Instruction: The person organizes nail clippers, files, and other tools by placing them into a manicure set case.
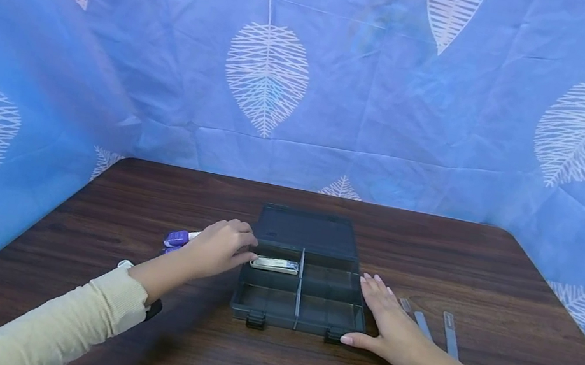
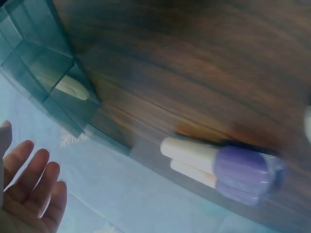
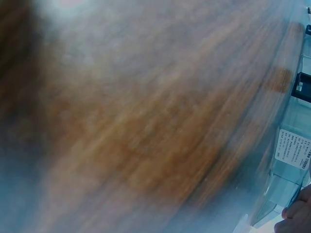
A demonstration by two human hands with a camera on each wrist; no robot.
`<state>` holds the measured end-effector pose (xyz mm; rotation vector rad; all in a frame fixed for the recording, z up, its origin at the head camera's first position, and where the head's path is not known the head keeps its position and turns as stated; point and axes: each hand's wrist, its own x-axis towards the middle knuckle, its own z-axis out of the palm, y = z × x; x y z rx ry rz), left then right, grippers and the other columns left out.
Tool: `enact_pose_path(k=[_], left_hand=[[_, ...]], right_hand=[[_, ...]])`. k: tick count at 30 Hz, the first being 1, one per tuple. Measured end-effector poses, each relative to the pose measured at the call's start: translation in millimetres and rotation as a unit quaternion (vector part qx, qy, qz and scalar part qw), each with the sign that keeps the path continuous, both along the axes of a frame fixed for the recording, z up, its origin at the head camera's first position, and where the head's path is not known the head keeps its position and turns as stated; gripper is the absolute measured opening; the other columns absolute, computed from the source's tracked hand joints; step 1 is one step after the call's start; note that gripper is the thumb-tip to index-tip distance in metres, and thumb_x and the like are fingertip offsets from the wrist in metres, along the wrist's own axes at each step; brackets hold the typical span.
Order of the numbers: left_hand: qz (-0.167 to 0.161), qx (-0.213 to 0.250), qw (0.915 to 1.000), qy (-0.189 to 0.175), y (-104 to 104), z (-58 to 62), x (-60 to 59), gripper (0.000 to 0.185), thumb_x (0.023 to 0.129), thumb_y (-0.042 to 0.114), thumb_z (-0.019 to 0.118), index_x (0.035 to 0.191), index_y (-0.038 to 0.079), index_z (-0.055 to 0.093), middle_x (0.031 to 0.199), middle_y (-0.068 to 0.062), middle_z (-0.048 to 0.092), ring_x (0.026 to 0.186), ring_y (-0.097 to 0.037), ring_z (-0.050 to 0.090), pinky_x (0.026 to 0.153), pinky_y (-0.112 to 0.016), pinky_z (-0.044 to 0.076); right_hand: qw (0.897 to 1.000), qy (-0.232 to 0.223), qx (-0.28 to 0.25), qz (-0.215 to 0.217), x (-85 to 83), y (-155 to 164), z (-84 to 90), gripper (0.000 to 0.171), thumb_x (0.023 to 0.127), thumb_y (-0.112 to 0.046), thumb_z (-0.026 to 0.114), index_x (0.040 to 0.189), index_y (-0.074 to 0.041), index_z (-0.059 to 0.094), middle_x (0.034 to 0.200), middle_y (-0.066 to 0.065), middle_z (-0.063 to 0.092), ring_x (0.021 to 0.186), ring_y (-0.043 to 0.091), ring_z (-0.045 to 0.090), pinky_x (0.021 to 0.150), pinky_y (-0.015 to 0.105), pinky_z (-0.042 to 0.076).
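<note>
A dark see-through compartment box (image 1: 297,312) lies open in the middle of the table, its lid (image 1: 306,230) folded back. A silver nail clipper (image 1: 274,264) lies in the rear left compartment and shows faintly through the box wall as the clipper (image 2: 72,87). My left hand (image 1: 223,247) hovers at the box's left edge, fingertips right by the clipper's end; its fingers (image 2: 29,189) are straight and hold nothing. My right hand (image 1: 390,325) lies flat on the table against the box's right side, thumb at the front corner.
Two purple-capped white items (image 2: 228,170) lie on the wooden table (image 1: 150,197) just left of my left hand. Two slim nail files (image 1: 422,324) lie to the right of my right hand. Blue leaf-patterned cloth (image 1: 309,82) walls in the table on three sides.
</note>
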<state>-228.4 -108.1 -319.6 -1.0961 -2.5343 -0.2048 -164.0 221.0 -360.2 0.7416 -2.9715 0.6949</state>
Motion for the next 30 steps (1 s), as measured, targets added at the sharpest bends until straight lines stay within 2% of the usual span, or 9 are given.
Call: enact_pose_path(k=[3,7,12,21,30], left_hand=[[-0.001,0.02,0.9998,0.005,-11.9,0.2,6.2,0.022,0.083,0.022,0.069,0.096,0.004,0.071,0.091,-0.006,0.067,0.084,-0.017,0.063,0.073,-0.031,0.053],[0.02,0.036,0.9991,-0.012,-27.3,-2.1,12.5,0.023,0.084,0.023,0.068,0.097,0.004,0.07,0.093,-0.006,0.068,0.085,-0.018,0.064,0.072,-0.031,0.054],[0.043,0.031,0.9981,-0.031,-46.1,-10.0,18.0,0.025,0.084,0.024,0.068,0.098,0.004,0.069,0.094,-0.007,0.067,0.086,-0.019,0.064,0.072,-0.033,0.054],[0.052,0.041,0.9971,-0.038,-79.6,-25.7,24.0,0.021,0.082,0.022,0.069,0.093,0.004,0.07,0.091,-0.006,0.068,0.08,-0.018,0.064,0.066,-0.03,0.053],[0.084,0.031,0.9931,-0.076,-105.2,-34.4,32.6,0.025,0.085,0.025,0.066,0.099,0.005,0.069,0.1,-0.007,0.068,0.092,-0.023,0.066,0.077,-0.04,0.054]], right_hand=[[1.0,0.0,0.0,0.002,-0.3,-0.2,0.2,0.099,0.078,-0.056,0.063,0.142,0.009,0.025,0.149,0.029,0.021,0.138,0.046,0.016,0.106,0.064,0.018],[1.0,0.001,-0.001,0.005,-0.3,-0.3,0.7,0.098,0.078,-0.055,0.064,0.142,0.009,0.025,0.148,0.029,0.023,0.138,0.047,0.016,0.106,0.064,0.018],[1.0,-0.002,0.001,0.002,0.1,-0.4,0.6,0.099,0.078,-0.056,0.063,0.142,0.009,0.025,0.149,0.028,0.023,0.138,0.046,0.016,0.106,0.063,0.018],[1.0,-0.006,0.002,-0.002,0.1,-0.9,0.8,0.099,0.078,-0.056,0.064,0.143,0.008,0.024,0.149,0.028,0.021,0.138,0.046,0.015,0.106,0.063,0.018],[1.0,-0.012,0.008,-0.005,-0.3,-0.9,1.6,0.101,0.077,-0.058,0.063,0.143,0.008,0.024,0.15,0.028,0.02,0.139,0.045,0.015,0.107,0.063,0.017]])
